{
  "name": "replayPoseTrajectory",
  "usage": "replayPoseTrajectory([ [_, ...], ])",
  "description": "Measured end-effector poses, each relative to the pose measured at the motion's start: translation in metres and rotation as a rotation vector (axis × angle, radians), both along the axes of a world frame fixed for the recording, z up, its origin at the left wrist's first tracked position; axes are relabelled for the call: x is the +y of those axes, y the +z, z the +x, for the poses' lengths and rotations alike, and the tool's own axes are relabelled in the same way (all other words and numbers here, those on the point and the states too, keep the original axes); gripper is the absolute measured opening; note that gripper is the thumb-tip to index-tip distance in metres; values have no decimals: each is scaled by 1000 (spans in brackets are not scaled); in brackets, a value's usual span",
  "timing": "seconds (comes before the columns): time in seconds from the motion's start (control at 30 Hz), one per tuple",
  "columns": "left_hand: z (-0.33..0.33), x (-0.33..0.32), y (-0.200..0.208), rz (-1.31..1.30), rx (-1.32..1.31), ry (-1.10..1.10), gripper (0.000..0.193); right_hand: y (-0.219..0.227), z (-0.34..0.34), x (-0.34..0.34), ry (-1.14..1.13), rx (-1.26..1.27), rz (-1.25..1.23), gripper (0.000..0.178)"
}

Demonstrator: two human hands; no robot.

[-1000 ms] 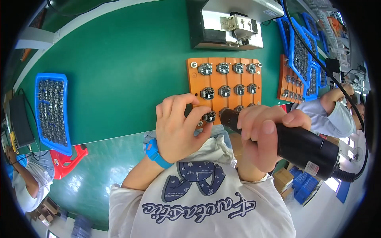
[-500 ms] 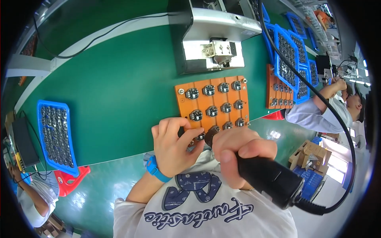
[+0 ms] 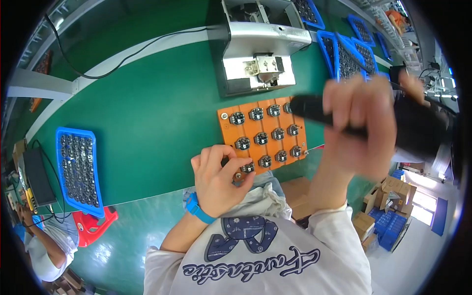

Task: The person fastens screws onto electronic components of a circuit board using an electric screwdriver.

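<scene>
An orange fixture board [image 3: 249, 129] with rows of small round black-and-metal parts lies on the green table in front of me. At its near left corner, my left hand [image 3: 215, 178] has thumb and index finger closed around one small round part [image 3: 247, 167]. My right hand [image 3: 361, 123], smeared by motion, grips a black corded electric screwdriver [image 3: 310, 109]. It is raised to the right of the board, its narrow end pointing left and overlapping the far right part in view. What the other left fingers touch is hidden.
A metal machine [image 3: 268, 37] stands behind the board. A blue tray of parts [image 3: 94, 211] sits at left; more blue trays [image 3: 319, 23] are at far right. Beside a red stool [image 3: 93, 230], a co-worker [image 3: 45, 258] sits at left. Cardboard boxes [image 3: 396, 194] stand at lower right.
My right hand has lifted the electric screwdriver off the near row of parts and swung it up and to the right. The left hand stays at the same corner part.
</scene>
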State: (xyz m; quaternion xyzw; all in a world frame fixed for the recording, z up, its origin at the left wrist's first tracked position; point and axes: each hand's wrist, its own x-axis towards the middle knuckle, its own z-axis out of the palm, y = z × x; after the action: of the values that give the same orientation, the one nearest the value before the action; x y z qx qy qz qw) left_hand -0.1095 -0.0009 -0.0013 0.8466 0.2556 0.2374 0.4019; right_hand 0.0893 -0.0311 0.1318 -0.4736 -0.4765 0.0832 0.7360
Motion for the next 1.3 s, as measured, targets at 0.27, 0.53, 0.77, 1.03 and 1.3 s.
replayPoseTrajectory([
  [0.27,-1,2,0,3,9,7,34,-28,31,57,23,-17,-3,25],
  [0.53,-1,2,3,24,23,-4,34,-29,53,39,90,-433,190,34],
  [0.77,0,1,-1,36,-2,1,34,-4,-10,62,-337,319,-62,30],
  [1.03,0,1,-1,46,-11,0,35,-22,33,34,130,-32,170,21],
  [1.3,0,1,-1,52,-1,-4,35,-41,36,96,609,301,793,31],
])
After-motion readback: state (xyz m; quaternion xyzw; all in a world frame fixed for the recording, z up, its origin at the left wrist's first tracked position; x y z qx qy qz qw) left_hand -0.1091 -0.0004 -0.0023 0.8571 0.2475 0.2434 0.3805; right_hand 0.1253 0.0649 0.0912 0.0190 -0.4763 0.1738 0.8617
